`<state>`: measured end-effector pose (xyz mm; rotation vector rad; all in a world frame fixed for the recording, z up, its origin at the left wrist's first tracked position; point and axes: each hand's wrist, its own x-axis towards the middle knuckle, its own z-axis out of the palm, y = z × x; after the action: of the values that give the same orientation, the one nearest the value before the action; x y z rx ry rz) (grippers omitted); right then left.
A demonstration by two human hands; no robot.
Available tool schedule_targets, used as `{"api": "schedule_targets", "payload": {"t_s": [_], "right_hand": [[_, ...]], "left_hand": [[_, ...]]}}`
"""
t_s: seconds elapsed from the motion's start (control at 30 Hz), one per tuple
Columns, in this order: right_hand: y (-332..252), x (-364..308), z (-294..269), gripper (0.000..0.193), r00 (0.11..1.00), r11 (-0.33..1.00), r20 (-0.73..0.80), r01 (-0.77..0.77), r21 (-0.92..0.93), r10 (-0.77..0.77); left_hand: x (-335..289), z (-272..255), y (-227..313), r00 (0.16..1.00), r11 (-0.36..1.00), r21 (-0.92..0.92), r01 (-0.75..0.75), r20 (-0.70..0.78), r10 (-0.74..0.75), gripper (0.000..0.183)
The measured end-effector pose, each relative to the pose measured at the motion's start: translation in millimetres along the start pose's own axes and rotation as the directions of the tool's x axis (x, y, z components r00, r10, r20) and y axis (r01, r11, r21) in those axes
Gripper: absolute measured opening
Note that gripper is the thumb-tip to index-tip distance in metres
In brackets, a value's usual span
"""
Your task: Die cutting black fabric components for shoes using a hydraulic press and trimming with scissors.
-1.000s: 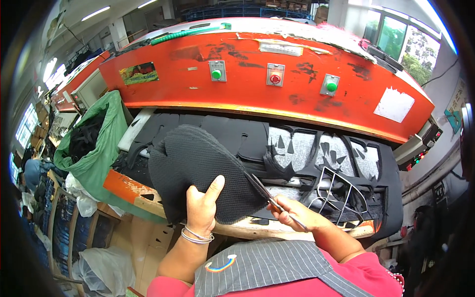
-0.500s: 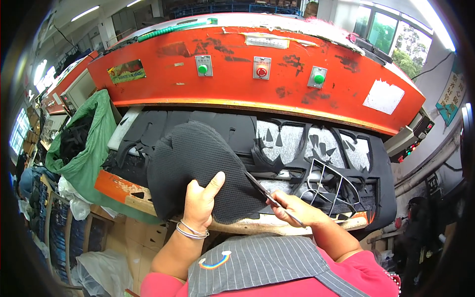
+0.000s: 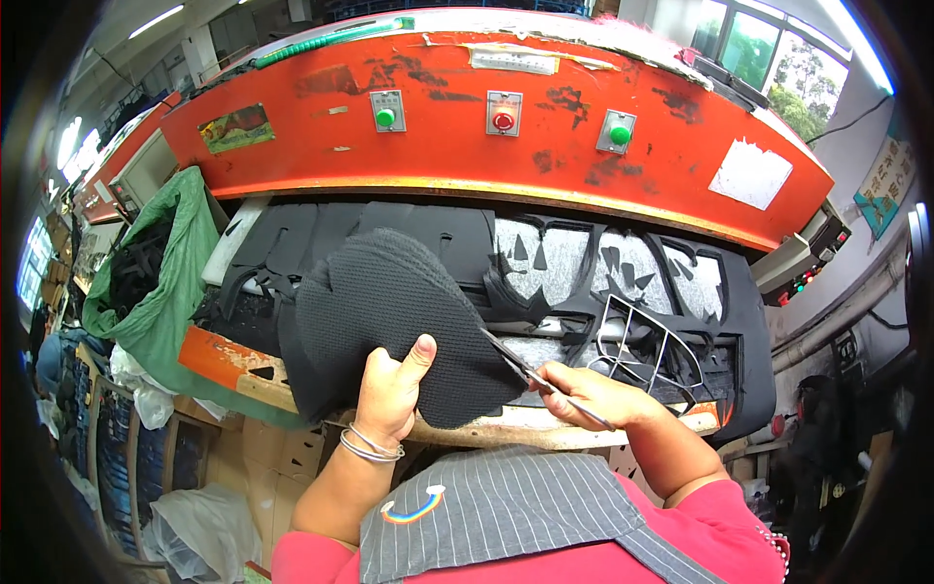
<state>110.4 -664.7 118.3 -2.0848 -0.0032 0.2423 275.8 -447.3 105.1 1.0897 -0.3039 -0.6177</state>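
Note:
My left hand (image 3: 391, 389) grips a thick stack of black, ribbed foam sheets (image 3: 379, 302) with rounded outlines, the thumb on top and the other fingers hidden beneath. The stack is held up over the front edge of the machine bed. In my right hand (image 3: 589, 394) is a pair of long, thin metal tweezers (image 3: 516, 360); their tips touch the right edge of the stack and their back end sticks out below the hand. Right of that hand, a metal cutting die (image 3: 650, 350) with a curved outline and inner crossbars lies on cut black foam.
Behind the bed rises a red press beam (image 3: 438, 117) with green and red push buttons. Cut black foam sheets (image 3: 584, 268) with openings cover the bed. A green sack (image 3: 156, 282) of black scraps stands at left, and a control box (image 3: 812, 258) at right.
The tweezers and my right hand have shifted slightly, and more of the tweezers' back end shows. My left hand keeps its grip on the foam stack. The whole view has shifted a little.

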Motion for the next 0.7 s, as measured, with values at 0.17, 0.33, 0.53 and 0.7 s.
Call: {"api": "schedule_targets", "payload": {"t_s": [0.17, 0.33, 0.53, 0.7], "right_hand": [[-5.5, 3.9, -4.1, 0.052, 1.000, 0.998, 0.020, 0.007, -0.060, -0.006], [-16.8, -2.1, -13.0, 0.053, 0.997, 0.996, 0.065, -0.041, -0.086, 0.046], [-24.1, -12.1, -18.5, 0.058, 0.993, 0.975, 0.089, -0.059, -0.215, 0.080], [-25.2, -8.2, -17.0, 0.058, 0.995, 0.993, 0.082, -0.051, -0.110, 0.060]], "left_hand": [[-0.6, -8.7, -5.2, 0.998, 0.993, 0.119, 0.024, 0.057, -0.031, 0.024], [0.1, 2.7, 0.5, 1.000, 0.994, 0.105, 0.008, -0.017, -0.006, 0.028], [-2.0, 1.6, -8.5, 0.999, 0.990, 0.133, 0.037, 0.010, -0.038, 0.030], [-5.2, 3.0, -13.6, 0.997, 0.981, 0.180, 0.069, 0.032, -0.076, 0.030]]}}
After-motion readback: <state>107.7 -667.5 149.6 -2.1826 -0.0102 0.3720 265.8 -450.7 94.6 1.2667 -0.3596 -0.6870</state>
